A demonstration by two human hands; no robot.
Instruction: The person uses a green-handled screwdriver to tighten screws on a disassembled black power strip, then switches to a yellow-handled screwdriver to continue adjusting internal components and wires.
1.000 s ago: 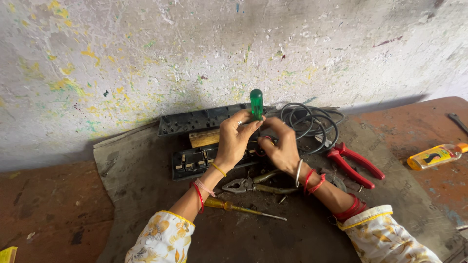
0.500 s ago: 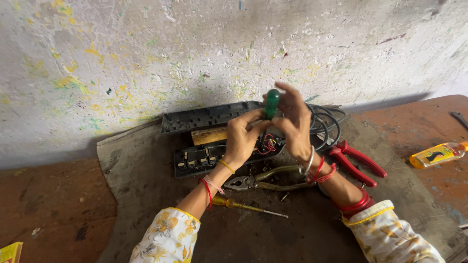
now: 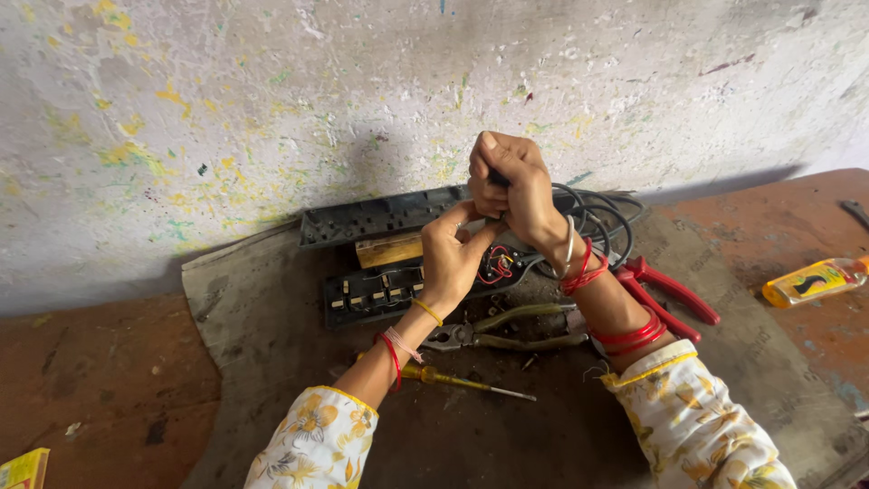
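- The right hand [image 3: 511, 186] is raised above the strip [image 3: 412, 285], fingers curled tight into a fist around a tool handle. The handle is almost wholly hidden inside the fist; only a dark sliver shows near the knuckles, and its colour cannot be told.
- The tool's shaft and tip are hidden behind the left hand [image 3: 453, 258], so whether the tip meets the strip cannot be told.
- The left hand sits just below the right, thumb and forefinger drawn together in a pinch. What they pinch is too small and too covered to make out.
- The strip lies open on a grey mat [image 3: 262, 317], under both hands. Its switch row shows at the left; red wires [image 3: 498, 267] show at its right end, partly covered by the left hand.
- The cover [image 3: 380, 217] of the strip lies behind it, against the wall [image 3: 272, 91]; its right end is hidden by the hands.
- A wooden block [image 3: 389, 251] lies between cover and strip.
- A coil of black cable [image 3: 606, 222] lies behind the right wrist, partly blocked by it.
- Pliers [image 3: 507, 330] lie near the left forearm; red cutters [image 3: 665, 294] are half hidden by the right forearm.
- A yellow screwdriver [image 3: 462, 380] lies on the mat, its handle partly under the left wrist.
- A yellow bottle [image 3: 810, 282] lies well apart to the right.
- A yellow box [image 3: 23, 469] is cut off at the lower left corner.
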